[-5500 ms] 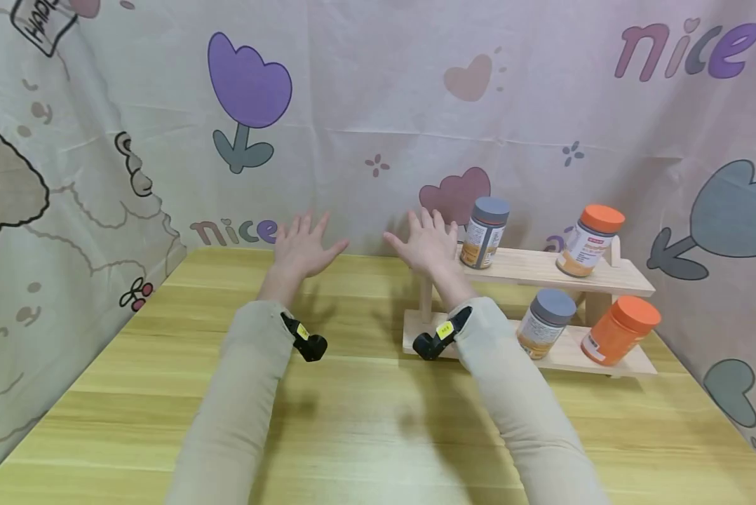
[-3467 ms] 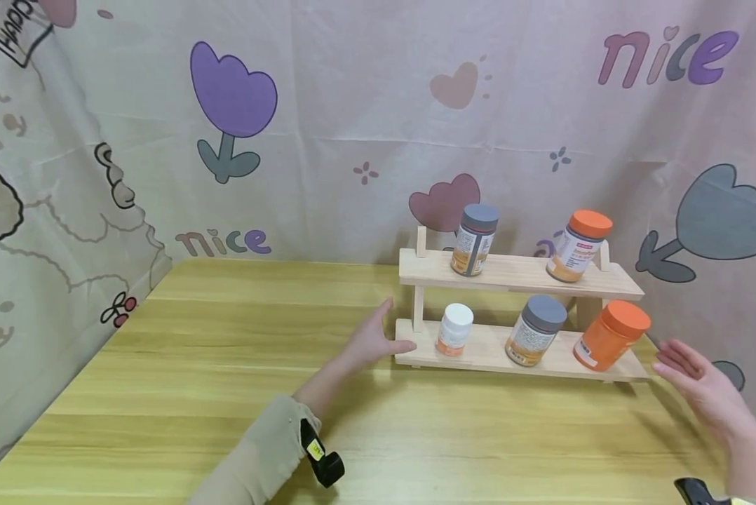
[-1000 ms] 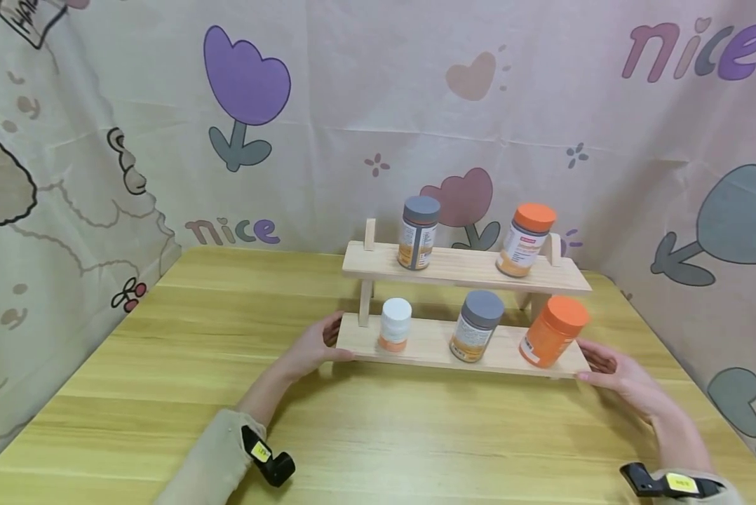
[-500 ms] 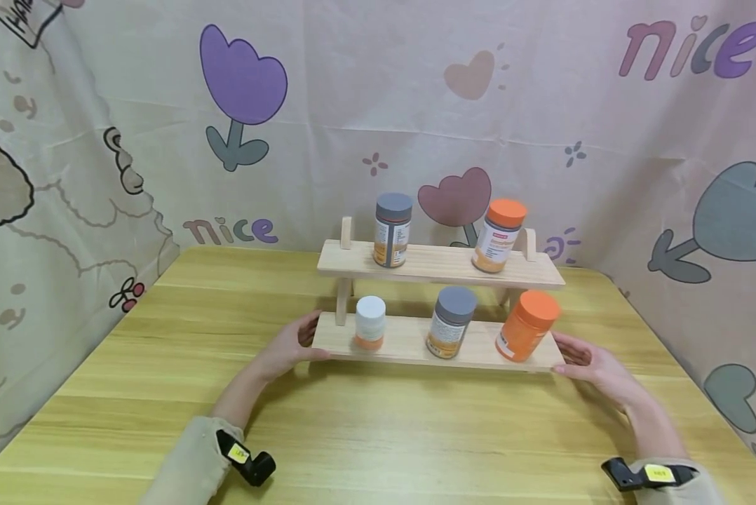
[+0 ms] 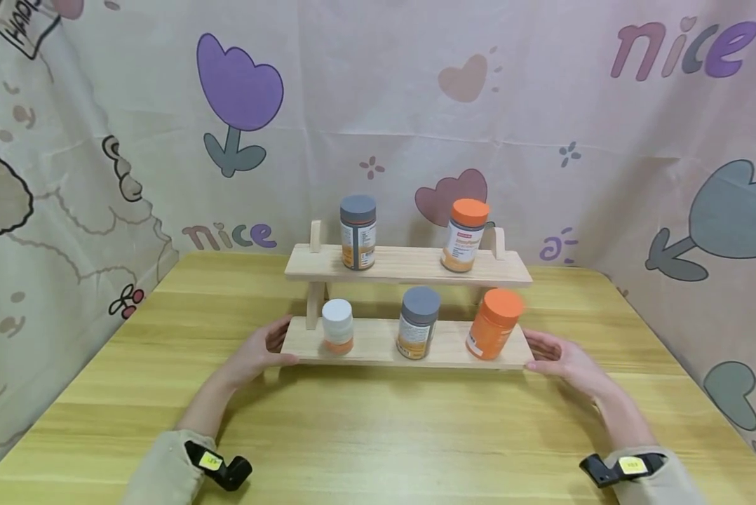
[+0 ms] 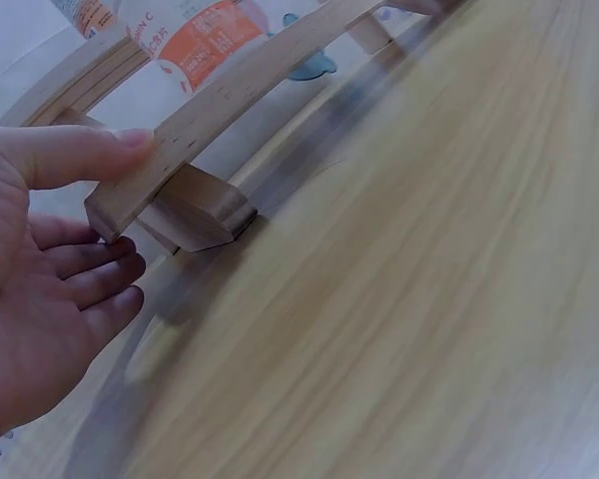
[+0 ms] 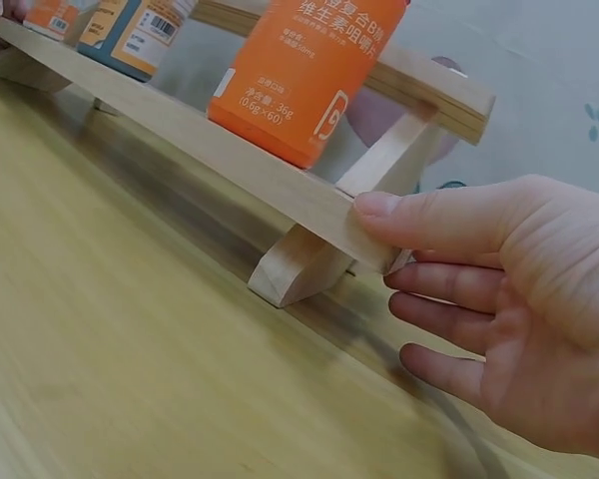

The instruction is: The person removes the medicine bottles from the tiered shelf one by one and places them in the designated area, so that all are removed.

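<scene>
A two-tier wooden display shelf (image 5: pixel 378 338) stands on the table, held by its lower board from both ends. My left hand (image 5: pixel 252 356) grips the left end; in the left wrist view its thumb (image 6: pixel 100 155) presses the board's front edge, fingers curled behind the end. At the opposite end my right hand (image 5: pixel 567 361) pinches the board the same way, thumb (image 7: pixel 429 215) on the front edge. On the lower tier are a small white bottle (image 5: pixel 337 326), a grey-lidded bottle (image 5: pixel 418 326) and an orange bottle (image 5: pixel 494 326). The upper tier carries another grey-lidded bottle (image 5: pixel 358 235) and an orange-lidded one (image 5: pixel 463 238).
The wooden table (image 5: pixel 378 435) spreads in front of the shelf and to both sides. A printed curtain (image 5: pixel 378 84) with tulips and lettering hangs behind and along the sides. Small black cameras are strapped at both wrists.
From spread over the table, both hands have moved to the shelf's ends and taken hold of it. The shelf has slid left with its bottles, which still stand on it.
</scene>
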Demonstrator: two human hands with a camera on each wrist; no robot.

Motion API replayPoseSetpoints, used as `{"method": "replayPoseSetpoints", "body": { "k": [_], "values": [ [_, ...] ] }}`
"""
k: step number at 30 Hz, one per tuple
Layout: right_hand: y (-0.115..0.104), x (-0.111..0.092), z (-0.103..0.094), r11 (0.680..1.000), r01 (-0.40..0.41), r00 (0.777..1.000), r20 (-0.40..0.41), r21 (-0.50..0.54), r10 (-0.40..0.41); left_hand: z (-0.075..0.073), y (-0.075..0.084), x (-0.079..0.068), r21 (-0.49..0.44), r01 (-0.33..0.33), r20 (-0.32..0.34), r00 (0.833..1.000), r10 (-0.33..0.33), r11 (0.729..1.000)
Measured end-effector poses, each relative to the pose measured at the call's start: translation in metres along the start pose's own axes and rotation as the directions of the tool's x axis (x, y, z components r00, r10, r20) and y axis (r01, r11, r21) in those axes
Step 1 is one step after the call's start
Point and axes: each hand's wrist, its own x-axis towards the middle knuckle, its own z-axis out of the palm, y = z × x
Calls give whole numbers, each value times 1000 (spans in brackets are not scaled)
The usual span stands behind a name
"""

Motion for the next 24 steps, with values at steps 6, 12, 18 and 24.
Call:
{"method": "replayPoseSetpoints", "body": {
  "k": [6,12,18,24],
  "values": [
    [-5,8,13,1000,1,1000,24,22,-1,-16,-3,-11,46,11,-6,1000,-11,999],
    [-10,16,28,998,-31,999,39,59,29,-33,-6,-21,70,36,-27,999,-34,997],
    [-14,25,42,995,-32,998,47,92,28,-47,-6,-30,87,69,-40,997,-66,994],
    [-19,34,54,994,-33,999,45,99,29,-60,-5,-38,93,69,-39,997,-66,993]
  ]
}}
